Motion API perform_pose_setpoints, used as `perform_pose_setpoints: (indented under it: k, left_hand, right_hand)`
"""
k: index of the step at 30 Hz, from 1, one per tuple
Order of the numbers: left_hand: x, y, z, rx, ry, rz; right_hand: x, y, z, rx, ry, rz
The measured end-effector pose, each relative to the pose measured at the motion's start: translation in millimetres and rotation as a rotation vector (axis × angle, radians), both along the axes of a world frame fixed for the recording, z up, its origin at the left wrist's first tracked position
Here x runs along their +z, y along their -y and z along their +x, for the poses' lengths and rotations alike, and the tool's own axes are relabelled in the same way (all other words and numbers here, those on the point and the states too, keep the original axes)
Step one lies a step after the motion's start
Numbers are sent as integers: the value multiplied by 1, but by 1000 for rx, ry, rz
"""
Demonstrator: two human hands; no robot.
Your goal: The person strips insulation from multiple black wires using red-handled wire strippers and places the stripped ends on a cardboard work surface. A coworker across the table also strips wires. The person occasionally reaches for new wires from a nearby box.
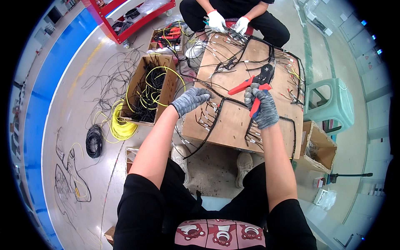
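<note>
My right hand [263, 109], in a grey glove, grips a crimping tool [264, 76] with a black head and red-and-blue handles. The tool's jaws point away from me, above the wooden board [233, 127]. Also gloved in grey, my left hand [190, 101] is at the board's left edge with its fingers pressed together. Whatever is between those fingertips is too small to make out. Across the board runs a black wire harness [216, 121] with several thin branches carrying white labels. Part of it passes behind my right hand and the tool.
Across the board, a co-worker's white-gloved hands [216, 21] work on wires. To the left stand a cardboard box [168, 89] of black wires, a yellow wire coil [124, 129], a black coil [94, 141] and a red cart [110, 31]. A green stool [339, 102] and another box [329, 156] are right.
</note>
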State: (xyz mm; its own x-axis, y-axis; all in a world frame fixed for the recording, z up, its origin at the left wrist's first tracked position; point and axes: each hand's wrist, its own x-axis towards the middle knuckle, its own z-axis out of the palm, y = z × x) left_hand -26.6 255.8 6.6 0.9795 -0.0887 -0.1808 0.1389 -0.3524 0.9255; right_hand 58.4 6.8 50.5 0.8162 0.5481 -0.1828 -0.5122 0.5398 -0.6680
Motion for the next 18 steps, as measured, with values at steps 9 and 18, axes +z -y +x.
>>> perform_pose_setpoints:
  k: [9, 18]
  left_hand:
    - [-34, -3, 12, 82, 116, 119]
    - [-29, -24, 19, 97, 82, 370]
  right_hand:
    - [11, -6, -8, 27, 161, -232]
    - [6, -4, -2, 75, 217, -392]
